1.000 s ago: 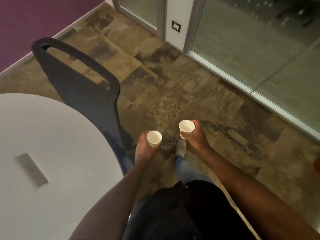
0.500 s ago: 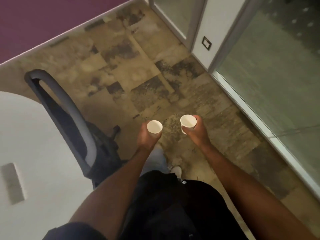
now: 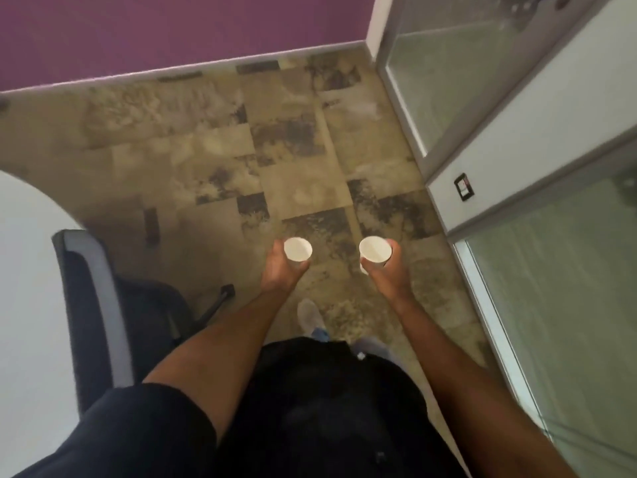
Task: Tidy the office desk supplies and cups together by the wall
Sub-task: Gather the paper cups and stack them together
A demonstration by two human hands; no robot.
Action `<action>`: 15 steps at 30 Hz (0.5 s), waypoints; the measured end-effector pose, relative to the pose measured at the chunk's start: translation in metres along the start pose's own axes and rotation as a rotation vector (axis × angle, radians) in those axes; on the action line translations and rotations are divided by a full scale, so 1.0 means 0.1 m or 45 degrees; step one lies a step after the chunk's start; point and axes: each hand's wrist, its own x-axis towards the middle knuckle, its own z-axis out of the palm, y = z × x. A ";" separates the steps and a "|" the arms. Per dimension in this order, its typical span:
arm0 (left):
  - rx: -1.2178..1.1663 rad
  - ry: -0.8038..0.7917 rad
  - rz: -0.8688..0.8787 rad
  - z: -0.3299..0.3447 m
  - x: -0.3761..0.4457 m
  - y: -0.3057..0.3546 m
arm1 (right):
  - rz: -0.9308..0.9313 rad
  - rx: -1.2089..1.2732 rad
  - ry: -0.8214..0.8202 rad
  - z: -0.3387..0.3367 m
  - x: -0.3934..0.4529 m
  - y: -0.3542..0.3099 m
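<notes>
Two small white paper cups are carried upright above the mottled tile floor, one cup clamped in the left hand, the other cup in the right hand, well apart. Squeezing thin paper walls could crumple them. The black office chair beside the white round worktop could catch a leg mid-stride and jolt a cup loose.

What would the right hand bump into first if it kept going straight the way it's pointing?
Probably nothing soon. The right hand, holding a white paper cup, points ahead over open floor. The purple wall looks like the first thing in line, though the glass partition stands close on its right.
</notes>
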 end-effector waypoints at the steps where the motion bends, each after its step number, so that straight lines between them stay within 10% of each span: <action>1: -0.025 0.033 -0.010 -0.08 0.13 0.06 | 0.008 -0.018 -0.020 0.04 0.18 -0.11; 15: -0.214 0.618 -0.305 -1.33 1.87 0.18 | -0.374 -0.250 -0.536 1.90 2.54 -1.99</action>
